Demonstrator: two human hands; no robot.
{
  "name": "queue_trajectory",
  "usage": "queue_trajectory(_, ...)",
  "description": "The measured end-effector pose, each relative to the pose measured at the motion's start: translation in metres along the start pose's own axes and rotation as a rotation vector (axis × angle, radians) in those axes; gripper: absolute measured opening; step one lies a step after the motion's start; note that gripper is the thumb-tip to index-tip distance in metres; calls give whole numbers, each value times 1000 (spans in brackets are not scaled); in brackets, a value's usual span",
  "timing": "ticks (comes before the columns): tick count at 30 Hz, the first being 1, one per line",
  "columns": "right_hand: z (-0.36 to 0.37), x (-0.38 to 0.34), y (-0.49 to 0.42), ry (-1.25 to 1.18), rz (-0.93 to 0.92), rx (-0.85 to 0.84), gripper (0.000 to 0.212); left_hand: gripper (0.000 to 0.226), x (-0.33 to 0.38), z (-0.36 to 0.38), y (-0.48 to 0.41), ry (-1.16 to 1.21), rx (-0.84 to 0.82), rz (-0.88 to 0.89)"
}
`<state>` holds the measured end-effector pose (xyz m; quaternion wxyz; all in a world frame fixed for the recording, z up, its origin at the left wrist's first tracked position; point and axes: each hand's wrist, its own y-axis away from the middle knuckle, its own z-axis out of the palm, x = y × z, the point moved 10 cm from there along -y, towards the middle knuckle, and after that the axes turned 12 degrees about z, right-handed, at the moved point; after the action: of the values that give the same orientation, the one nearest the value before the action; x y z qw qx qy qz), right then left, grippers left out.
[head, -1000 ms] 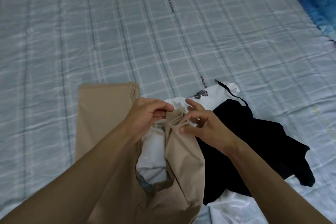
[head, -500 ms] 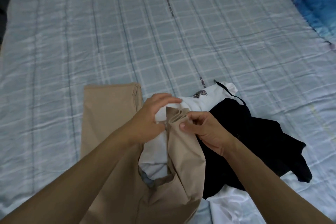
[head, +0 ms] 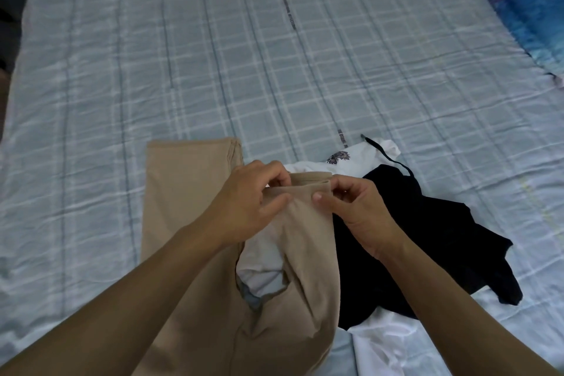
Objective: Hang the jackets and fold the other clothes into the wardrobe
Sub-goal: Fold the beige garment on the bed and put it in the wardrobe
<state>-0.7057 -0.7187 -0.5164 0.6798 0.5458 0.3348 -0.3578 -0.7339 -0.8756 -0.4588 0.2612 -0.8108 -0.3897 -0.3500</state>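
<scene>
- Beige soft-fabric trousers (head: 189, 192): on the bed, at its near edge, just in front of the person. One leg lies flat and straight on the sheet to the left. The other is lifted at its hem and drapes over the clothes pile.
- Left hand (head: 247, 201): fingers and thumb pinch the left corner of the raised hem.
- Right hand (head: 357, 210): thumb and forefinger pinch the right corner of the same hem; the other fingers are curled.
- Step in hand, as judged: squaring one leg ready for folding.
- Advice: keep the hem taut between both pinches and line up its seams. Lay this leg edge to edge on the flat one, smoothing the slack loop near the crotch before any fold.
- Risk: the draped leg may drag the garments beneath it.
- White garment with a small dark floral print (head: 363, 156): crumpled, partly under the raised leg.
- Black thin-strapped garment (head: 412, 238): crumpled, lying on the white one, just right of the trousers.
- Surface: pale blue checked bedsheet (head: 213, 70), lightly wrinkled.
- Room: purple-and-blue patterned blanket (head: 518, 3) at the far right corner. A dark strip past the bed's left edge is too dim to identify. No wardrobe is in view.
</scene>
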Motion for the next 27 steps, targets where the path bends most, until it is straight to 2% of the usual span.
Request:
queue_trajectory(4, -5, -13, 6, 35, -88, 118, 8, 18, -7, -19, 1, -219, 255, -117)
queue_trajectory(6, -14, -20, 8, 20, -115, 227, 9, 14, 3, -19, 2, -170, 328, -107)
queue_trajectory(9, -25, -35, 15, 27, -169, 360, 20, 5, 11, 9, -2, 114, 241, -175)
queue_trajectory(11, -23, -47, 23, 54, -214, 380, 28, 14, 18, 27, -4, 310, 200, -274)
queue_trajectory(13, -18, -63, 34, 71, -266, 371, 32, 23, 31, 37, -9, 493, 178, -309)
queue_trajectory(16, -8, -87, 48, 114, -343, 340, 34, 32, 52, 37, -14, 687, 162, -263)
queue_trajectory(19, 13, -98, 53, 164, -347, 214, 28, 38, 56, 27, -8, 839, 217, -276)
queue_trajectory(21, 29, -100, 52, 136, -313, 91, 33, 34, 48, 10, 0, 797, 303, -305)
queue_trajectory(23, 50, -101, 52, 131, -299, -25, 40, 26, 35, -12, 13, 658, 400, -348)
queue_trajectory(24, 58, -102, 53, 151, -317, -34, 38, 23, 30, -21, 18, 595, 434, -367)
queue_trajectory(27, 59, -109, 58, 240, -439, 167, 14, 17, 21, -44, 33, 526, 495, -384)
